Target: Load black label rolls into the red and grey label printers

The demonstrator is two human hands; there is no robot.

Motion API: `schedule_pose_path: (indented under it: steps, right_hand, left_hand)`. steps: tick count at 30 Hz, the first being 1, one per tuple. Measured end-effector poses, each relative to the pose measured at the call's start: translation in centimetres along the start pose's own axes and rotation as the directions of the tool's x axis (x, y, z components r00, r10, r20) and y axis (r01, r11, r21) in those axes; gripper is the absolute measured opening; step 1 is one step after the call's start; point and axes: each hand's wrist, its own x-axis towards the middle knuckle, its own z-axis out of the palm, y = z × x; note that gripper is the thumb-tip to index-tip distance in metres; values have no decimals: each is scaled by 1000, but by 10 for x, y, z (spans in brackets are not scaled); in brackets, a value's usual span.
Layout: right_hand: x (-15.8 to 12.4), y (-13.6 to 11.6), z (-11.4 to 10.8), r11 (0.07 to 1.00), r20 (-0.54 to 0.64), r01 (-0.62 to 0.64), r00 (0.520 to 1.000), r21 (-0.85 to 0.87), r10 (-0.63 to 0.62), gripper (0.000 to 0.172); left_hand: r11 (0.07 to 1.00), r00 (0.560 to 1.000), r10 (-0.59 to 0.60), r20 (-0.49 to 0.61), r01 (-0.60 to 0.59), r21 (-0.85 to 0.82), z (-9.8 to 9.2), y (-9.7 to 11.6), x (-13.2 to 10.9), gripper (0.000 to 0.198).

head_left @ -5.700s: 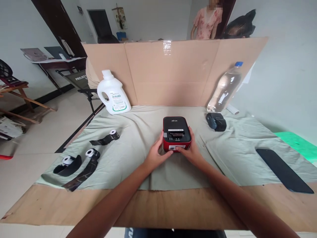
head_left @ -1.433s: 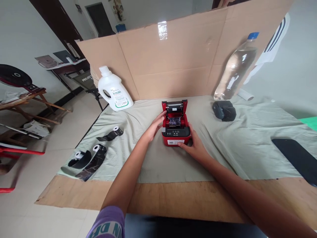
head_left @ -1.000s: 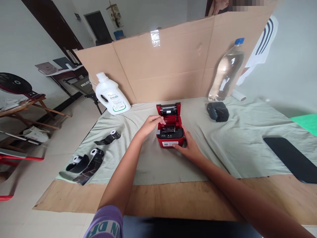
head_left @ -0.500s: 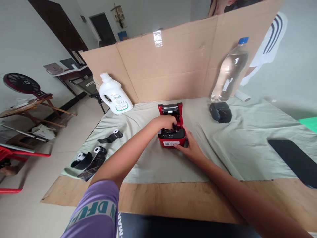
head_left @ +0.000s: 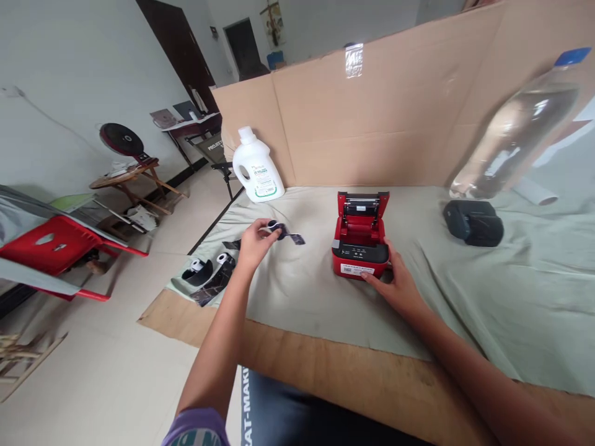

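Observation:
My left hand [head_left: 257, 243] pinches a small dark paper roll [head_left: 277, 228] above the cloth, and a short strip trails from it to the right. A red and black printer [head_left: 360, 263] stands on the cloth with its lid raised; its red inner compartment shows no roll. My right hand [head_left: 398, 282] holds the printer's right side and front corner. Left of my left hand lie a dark roll with a long unrolled strip [head_left: 216, 279] and another roll in a black curved piece [head_left: 197, 271]. A dark strip beside my left hand is partly hidden.
Behind the cloth stands a cardboard panel [head_left: 372, 130]. A white jug [head_left: 258, 167] leans near its left end. At the right are a black device [head_left: 473, 223], a large clear bottle [head_left: 515, 133] and a white tube [head_left: 537, 191]. The table's wooden edge [head_left: 334, 365] runs along the front.
My left hand has come out of the printer and moved left, now with a dark roll in it. My right hand stays on the printer. The view has turned left.

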Motion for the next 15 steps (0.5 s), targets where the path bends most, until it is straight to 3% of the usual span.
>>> schedule_pose_path:
  steps: [3, 6, 11, 15]
  right_hand:
    - [0, 0, 0, 1000, -2, -2, 1000, 3, 2, 95]
    - [0, 0, 0, 1000, 2, -10, 1000, 6, 10, 96]
    - [1, 0, 0, 1000, -9, -28, 1000, -9, 28, 96]
    - [1, 0, 1, 999, -17, -14, 1000, -46, 13, 95]
  left_hand:
    - [950, 981, -110, -162, 151, 272, -38, -41, -9, 37]
    - [898, 968, -149, -202, 218, 381, -58, -61, -20, 38]
    - [885, 972, -148, -184, 213, 414, -54, -70, -31, 42]
    - [850, 977, -5, -215, 118, 514, -47, -69, -41, 44]
